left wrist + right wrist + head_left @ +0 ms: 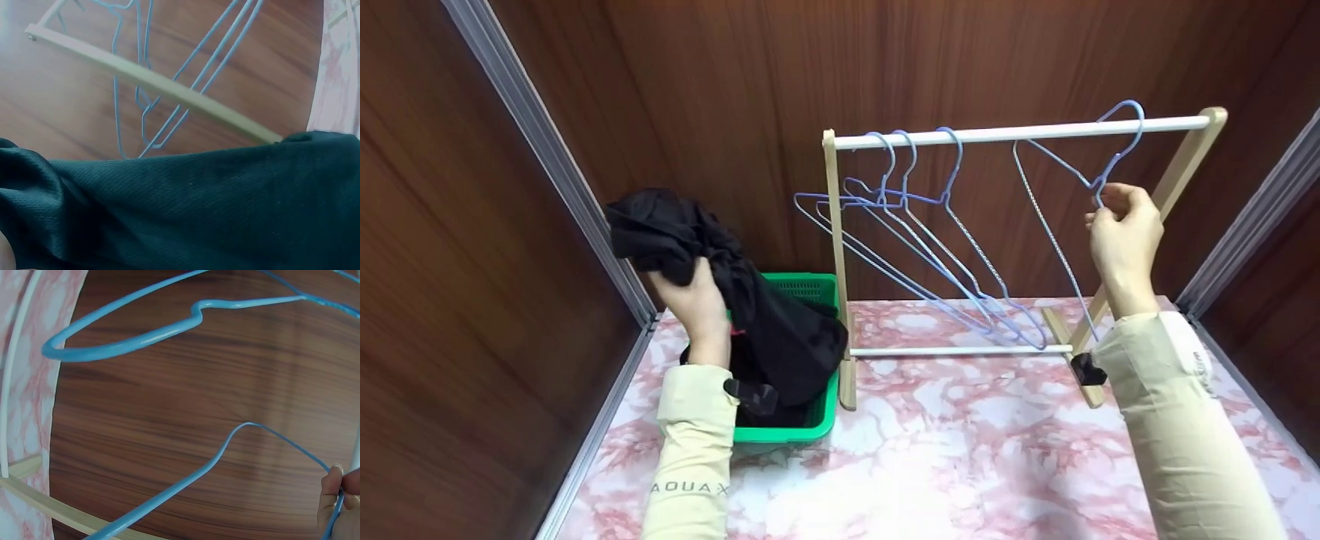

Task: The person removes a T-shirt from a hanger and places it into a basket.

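My left hand (pixel 690 296) grips a bunched black cloth garment (pixel 791 337), lifted at the left with its lower end hanging into the green basket (pixel 787 434). In the left wrist view the cloth (pixel 197 208) fills the lower part, and only a sliver of the hand shows at the edge. At the right, my right hand (pixel 1126 232) pinches a blue wire hanger (pixel 1141 124) just under its hook, which loops over the rack's white top rail (pixel 1035 133). The right wrist view shows the thumb and fingers around the hanger wire (pixel 140 342).
Three other blue hangers (pixel 959 154) hang on the left half of the rail. The rack's wooden legs (pixel 838 247) stand on a pink-and-white marbled table (pixel 915 465), close beside the basket. More dark cloth lies in the basket. Brown wood-look panels (pixel 720 90) enclose the back and sides.
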Action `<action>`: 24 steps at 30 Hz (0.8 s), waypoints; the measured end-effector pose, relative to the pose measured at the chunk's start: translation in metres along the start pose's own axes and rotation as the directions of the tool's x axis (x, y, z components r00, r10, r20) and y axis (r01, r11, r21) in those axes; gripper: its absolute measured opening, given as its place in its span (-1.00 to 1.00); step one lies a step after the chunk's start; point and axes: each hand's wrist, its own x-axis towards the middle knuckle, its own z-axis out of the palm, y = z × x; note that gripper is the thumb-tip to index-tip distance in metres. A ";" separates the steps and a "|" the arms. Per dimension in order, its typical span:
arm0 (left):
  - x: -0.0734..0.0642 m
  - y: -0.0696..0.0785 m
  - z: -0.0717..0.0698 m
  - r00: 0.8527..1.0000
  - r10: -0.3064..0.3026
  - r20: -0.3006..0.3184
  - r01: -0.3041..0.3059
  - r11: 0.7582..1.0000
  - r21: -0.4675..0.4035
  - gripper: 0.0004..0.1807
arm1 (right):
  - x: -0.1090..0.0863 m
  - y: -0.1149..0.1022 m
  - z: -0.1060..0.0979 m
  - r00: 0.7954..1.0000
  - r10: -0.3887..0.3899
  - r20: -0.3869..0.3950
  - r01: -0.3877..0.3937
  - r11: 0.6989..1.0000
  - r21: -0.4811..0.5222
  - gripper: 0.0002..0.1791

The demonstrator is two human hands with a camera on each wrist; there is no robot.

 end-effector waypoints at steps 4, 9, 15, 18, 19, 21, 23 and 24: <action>0.004 -0.006 -0.008 0.998 0.062 0.033 -0.066 0.988 0.142 -0.36 | 0.000 -0.001 -0.002 1.000 0.001 0.014 -0.001 1.000 -0.005 -0.62; 0.004 -0.030 -0.027 0.972 0.098 0.214 -0.187 0.872 0.451 -0.34 | -0.001 -0.001 -0.004 1.000 0.010 0.023 -0.009 1.000 -0.026 -0.58; -0.004 -0.062 -0.050 0.884 0.102 0.456 -0.401 0.667 0.628 -0.51 | -0.002 -0.002 -0.003 0.999 -0.026 0.033 0.028 0.998 -0.060 -0.57; -0.010 -0.073 -0.058 0.844 -0.008 0.536 -0.422 0.605 0.675 -0.51 | -0.002 -0.002 -0.003 0.998 -0.043 0.043 0.046 0.996 -0.072 -0.57; -0.012 -0.076 -0.060 0.833 -0.067 0.549 -0.415 0.581 0.700 -0.49 | -0.002 -0.002 -0.004 0.998 -0.046 0.047 0.050 0.996 -0.077 -0.57; -0.016 -0.079 -0.064 0.807 -0.198 0.557 -0.393 0.524 0.756 -0.43 | -0.002 -0.002 -0.004 0.997 -0.051 0.054 0.056 0.995 -0.082 -0.57; -0.019 -0.082 -0.066 0.773 -0.326 0.545 -0.376 0.456 0.806 -0.37 | -0.001 -0.001 -0.004 0.997 -0.044 0.059 0.050 0.994 -0.099 -0.58; -0.020 -0.083 -0.067 0.755 -0.377 0.536 -0.375 0.423 0.825 -0.36 | -0.001 -0.001 -0.004 0.997 -0.039 0.063 0.046 0.993 -0.113 -0.58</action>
